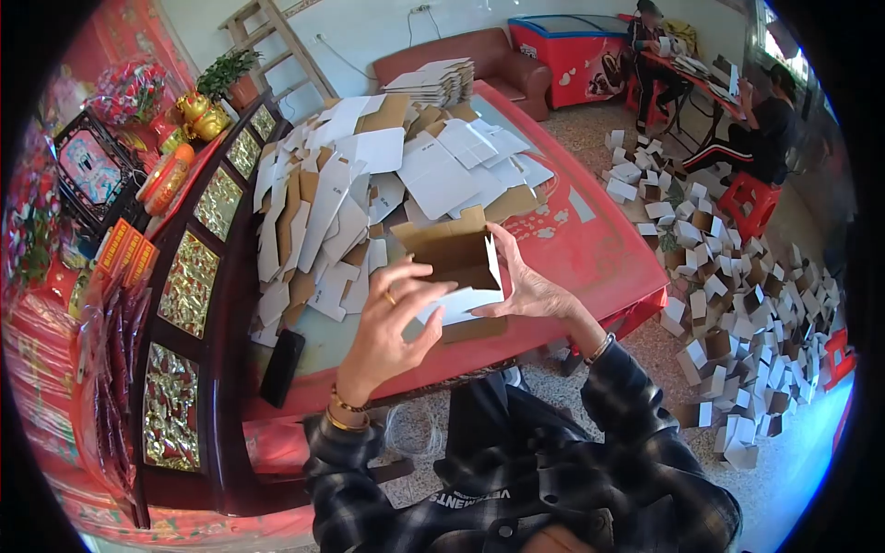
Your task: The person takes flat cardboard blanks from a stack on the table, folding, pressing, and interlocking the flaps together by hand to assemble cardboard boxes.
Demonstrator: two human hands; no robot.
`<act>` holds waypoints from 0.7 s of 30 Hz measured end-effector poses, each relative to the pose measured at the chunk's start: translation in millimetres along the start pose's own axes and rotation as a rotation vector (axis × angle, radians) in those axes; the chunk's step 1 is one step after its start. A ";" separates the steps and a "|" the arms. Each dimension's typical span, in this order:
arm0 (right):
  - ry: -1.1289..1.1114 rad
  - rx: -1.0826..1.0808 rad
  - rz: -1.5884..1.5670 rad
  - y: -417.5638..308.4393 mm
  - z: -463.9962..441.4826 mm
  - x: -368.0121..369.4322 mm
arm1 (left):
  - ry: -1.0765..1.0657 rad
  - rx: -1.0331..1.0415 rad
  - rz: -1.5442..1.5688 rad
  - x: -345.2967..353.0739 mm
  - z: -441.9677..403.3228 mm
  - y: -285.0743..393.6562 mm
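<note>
A small cardboard box point(452, 261), white outside and brown inside, is open at the top, just above the near edge of the red table. My right hand point(530, 281) grips its right side, thumb at the front and fingers behind the side wall. At the box's left front corner is my left hand point(392, 318), its fingers apart and bent over the front and left walls. Beyond the box, a large heap of flat white and brown cardboard pieces point(359, 175) covers much of the table. A black phone point(282, 368) lies near the table's left front corner.
The red table point(599, 258) stretches away from me. Many folded boxes point(737, 313) lie on the floor at the right. Two people sit at a small table at the back right, near a red freezer point(572, 69). A dark wooden panel point(187, 295) stands left.
</note>
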State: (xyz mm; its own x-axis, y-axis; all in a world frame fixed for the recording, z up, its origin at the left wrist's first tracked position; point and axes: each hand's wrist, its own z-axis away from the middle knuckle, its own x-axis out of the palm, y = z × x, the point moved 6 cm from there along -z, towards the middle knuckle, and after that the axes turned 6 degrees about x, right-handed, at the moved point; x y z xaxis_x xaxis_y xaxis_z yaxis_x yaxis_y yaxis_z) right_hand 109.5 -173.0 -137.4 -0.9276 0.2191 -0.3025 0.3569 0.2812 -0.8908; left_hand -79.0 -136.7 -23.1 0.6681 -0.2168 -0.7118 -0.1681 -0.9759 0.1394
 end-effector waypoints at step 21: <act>-0.008 0.051 -0.066 -7.8 -4.0 -4.0 | 0.581 -0.571 0.468 -9.8 38.8 -60.4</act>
State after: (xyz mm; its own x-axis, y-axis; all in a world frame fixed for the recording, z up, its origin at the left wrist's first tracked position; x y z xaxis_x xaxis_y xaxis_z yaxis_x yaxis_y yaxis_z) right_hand 110.8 -172.4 -127.8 -0.9500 0.1938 -0.2448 0.2887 0.2467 -0.9251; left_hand -103.5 -74.7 -51.3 0.9054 -0.4195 -0.0645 -0.2328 -0.6180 0.7509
